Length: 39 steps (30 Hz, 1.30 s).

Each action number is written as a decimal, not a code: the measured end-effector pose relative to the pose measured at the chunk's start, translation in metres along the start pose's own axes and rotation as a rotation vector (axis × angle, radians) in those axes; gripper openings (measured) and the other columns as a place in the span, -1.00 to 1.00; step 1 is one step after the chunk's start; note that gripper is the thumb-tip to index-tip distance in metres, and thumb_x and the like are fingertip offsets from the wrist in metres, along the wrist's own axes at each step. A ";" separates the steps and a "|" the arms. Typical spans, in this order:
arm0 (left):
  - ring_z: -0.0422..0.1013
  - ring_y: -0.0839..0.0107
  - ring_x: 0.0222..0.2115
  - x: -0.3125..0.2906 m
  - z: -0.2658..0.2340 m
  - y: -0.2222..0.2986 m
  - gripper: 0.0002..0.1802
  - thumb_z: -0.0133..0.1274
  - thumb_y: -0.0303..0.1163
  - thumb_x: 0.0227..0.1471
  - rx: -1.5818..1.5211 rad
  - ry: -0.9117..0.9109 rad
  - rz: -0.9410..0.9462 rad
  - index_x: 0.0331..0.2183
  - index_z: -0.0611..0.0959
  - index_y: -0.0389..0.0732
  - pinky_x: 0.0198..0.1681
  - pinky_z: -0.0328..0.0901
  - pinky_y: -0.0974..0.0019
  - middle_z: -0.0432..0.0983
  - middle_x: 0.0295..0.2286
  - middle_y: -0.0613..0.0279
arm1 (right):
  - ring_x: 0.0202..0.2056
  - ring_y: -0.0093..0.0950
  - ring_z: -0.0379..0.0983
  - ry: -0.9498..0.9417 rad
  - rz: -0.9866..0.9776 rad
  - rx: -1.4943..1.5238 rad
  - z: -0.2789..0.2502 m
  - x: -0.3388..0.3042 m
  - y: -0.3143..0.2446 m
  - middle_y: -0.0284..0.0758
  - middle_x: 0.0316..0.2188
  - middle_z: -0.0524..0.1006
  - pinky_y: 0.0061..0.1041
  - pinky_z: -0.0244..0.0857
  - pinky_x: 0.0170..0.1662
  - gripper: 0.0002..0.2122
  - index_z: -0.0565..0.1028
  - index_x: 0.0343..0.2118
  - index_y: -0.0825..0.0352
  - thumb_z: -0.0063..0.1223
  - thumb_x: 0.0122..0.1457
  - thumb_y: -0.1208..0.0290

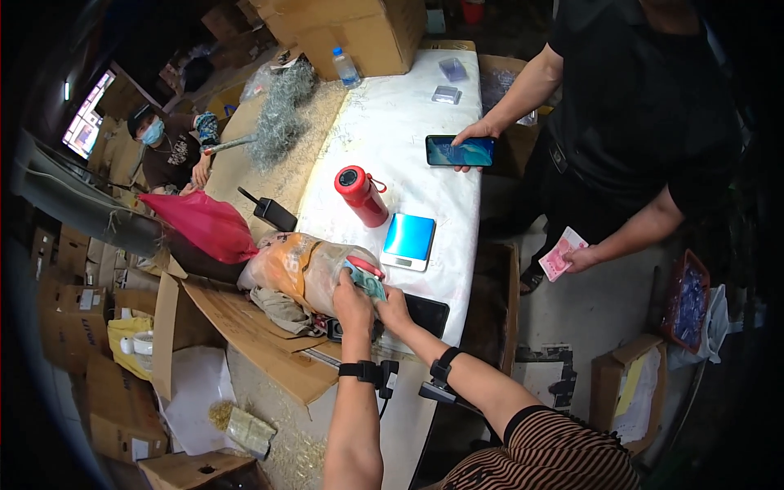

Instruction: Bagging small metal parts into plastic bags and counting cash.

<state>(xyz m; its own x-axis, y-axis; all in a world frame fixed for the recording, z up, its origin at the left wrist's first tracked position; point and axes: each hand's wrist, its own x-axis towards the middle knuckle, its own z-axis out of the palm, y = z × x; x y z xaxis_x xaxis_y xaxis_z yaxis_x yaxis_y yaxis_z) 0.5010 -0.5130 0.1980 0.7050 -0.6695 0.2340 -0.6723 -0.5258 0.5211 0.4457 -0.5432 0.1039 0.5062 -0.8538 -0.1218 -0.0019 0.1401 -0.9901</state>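
Observation:
Over the near end of the white-covered table, my left hand (353, 300) and my right hand (395, 309) both grip green banknotes (370, 283), fingers closed on the paper. Just beyond them a red-handled tool (364, 266) lies on a clear and orange plastic bag (296, 265); its kind is partly hidden. Right by my right hand is a dark flat tablet-like thing (428, 315). A small scale (408, 242) with a shiny blue plate sits farther off, beside an upright red thermos bottle (359, 194).
Across the table, a person in black holds a smartphone (460, 151) and pink banknotes (563, 254). A masked person sits at the far left. A pink bag (204, 224), black box-shaped device (275, 214), tangled wire heap (279, 114) and water bottle (346, 69) occupy the table; cardboard boxes (122, 408) stand left.

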 end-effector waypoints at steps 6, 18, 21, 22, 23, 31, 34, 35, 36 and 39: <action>0.38 -0.17 -0.37 -0.005 0.011 0.004 -0.62 -0.15 -0.63 -0.14 -0.050 -0.027 0.032 -0.16 0.43 -0.37 -0.29 0.26 0.00 0.43 -0.43 -0.30 | -0.37 -0.44 0.46 -0.176 -0.014 0.045 0.005 0.050 -0.002 -0.20 -0.45 0.55 -0.44 0.30 -0.26 -0.81 0.51 -0.33 0.42 0.06 -0.06 0.51; 0.01 -0.13 0.11 -0.144 -0.026 -0.010 -0.42 -0.20 -0.77 -0.19 -0.245 -0.100 0.255 -0.01 0.29 -0.38 0.15 -0.05 0.07 0.00 0.10 -0.21 | -0.48 -0.61 0.42 -0.215 0.280 0.157 -0.025 0.008 -0.017 -0.33 -0.49 0.50 -0.59 0.30 -0.45 -0.79 0.47 -0.30 0.48 0.02 -0.08 0.68; 0.05 -0.12 0.09 -0.197 -0.042 -0.033 -0.45 -0.19 -0.75 -0.20 -0.226 -0.153 0.187 -0.04 0.33 -0.36 0.12 0.02 0.09 0.01 0.09 -0.21 | -0.49 -0.58 0.41 -0.128 0.252 0.137 -0.016 0.015 0.005 -0.33 -0.52 0.49 -0.58 0.29 -0.45 -0.79 0.48 -0.33 0.49 0.04 -0.12 0.70; 0.05 -0.12 0.09 -0.213 -0.048 -0.041 -0.45 -0.19 -0.75 -0.20 -0.223 -0.152 0.183 -0.04 0.33 -0.36 0.12 0.02 0.09 0.01 0.09 -0.21 | -0.52 -0.59 0.39 -0.094 0.248 0.251 -0.010 0.015 0.001 -0.34 -0.53 0.48 -0.57 0.28 -0.47 -0.79 0.48 -0.33 0.49 0.04 -0.13 0.70; 0.07 -0.12 0.08 -0.228 -0.055 -0.048 -0.46 -0.19 -0.75 -0.20 -0.198 -0.135 0.106 -0.06 0.34 -0.36 0.11 0.05 0.09 0.03 0.08 -0.21 | -0.54 -0.60 0.37 -0.059 0.242 0.364 -0.005 0.015 -0.003 -0.36 -0.55 0.47 -0.55 0.26 -0.49 -0.79 0.48 -0.34 0.49 0.05 -0.13 0.70; 0.06 -0.08 0.09 -0.298 -0.054 -0.093 -0.45 -0.16 -0.66 -0.25 0.060 -0.181 -0.063 -0.07 0.37 -0.36 0.15 0.01 0.05 0.11 0.05 -0.16 | -0.51 -0.56 0.47 -0.119 0.290 0.221 0.003 0.020 -0.007 -0.30 -0.50 0.52 -0.62 0.31 -0.54 -0.85 0.49 -0.36 0.45 0.00 -0.05 0.69; 0.08 -0.07 0.08 -0.301 -0.052 -0.098 -0.43 -0.16 -0.64 -0.27 0.037 -0.143 -0.075 -0.07 0.38 -0.35 0.16 -0.01 0.06 0.16 0.03 -0.13 | -0.43 -0.45 0.50 -0.091 0.331 0.263 -0.003 0.015 -0.014 -0.23 -0.40 0.52 -0.53 0.42 -0.43 -0.80 0.44 -0.28 0.49 -0.03 -0.03 0.70; 0.08 -0.06 0.08 -0.301 -0.052 -0.098 -0.43 -0.16 -0.65 -0.28 0.026 -0.137 -0.068 -0.07 0.38 -0.35 0.15 -0.01 0.06 0.17 0.02 -0.13 | -0.40 -0.40 0.51 -0.062 0.363 0.368 -0.008 0.012 -0.019 -0.21 -0.37 0.51 -0.49 0.45 -0.38 -0.79 0.42 -0.25 0.51 -0.04 -0.02 0.69; 0.08 -0.06 0.08 -0.301 -0.054 -0.096 -0.43 -0.16 -0.65 -0.28 0.024 -0.132 -0.075 -0.07 0.38 -0.35 0.15 -0.01 0.06 0.17 0.02 -0.13 | -0.46 -0.36 0.51 -0.008 0.397 0.451 -0.012 0.006 -0.024 -0.16 -0.40 0.50 -0.48 0.45 -0.45 -0.79 0.40 -0.28 0.53 0.00 -0.05 0.70; 0.11 -0.04 0.07 -0.298 -0.060 -0.089 -0.47 -0.21 -0.69 -0.26 -0.032 -0.093 -0.086 -0.10 0.41 -0.37 0.15 0.00 0.07 0.22 0.00 -0.11 | -0.41 -0.35 0.51 0.050 0.471 0.509 -0.032 -0.016 -0.031 -0.17 -0.36 0.50 -0.47 0.45 -0.40 -0.78 0.38 -0.27 0.57 -0.01 -0.04 0.70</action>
<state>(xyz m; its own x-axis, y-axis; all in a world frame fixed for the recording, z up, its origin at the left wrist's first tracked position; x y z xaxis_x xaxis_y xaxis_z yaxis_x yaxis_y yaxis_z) 0.3639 -0.2356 0.1311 0.7348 -0.6692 0.1104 -0.6012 -0.5674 0.5627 0.4101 -0.5499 0.1341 0.5106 -0.6647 -0.5454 0.1996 0.7086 -0.6768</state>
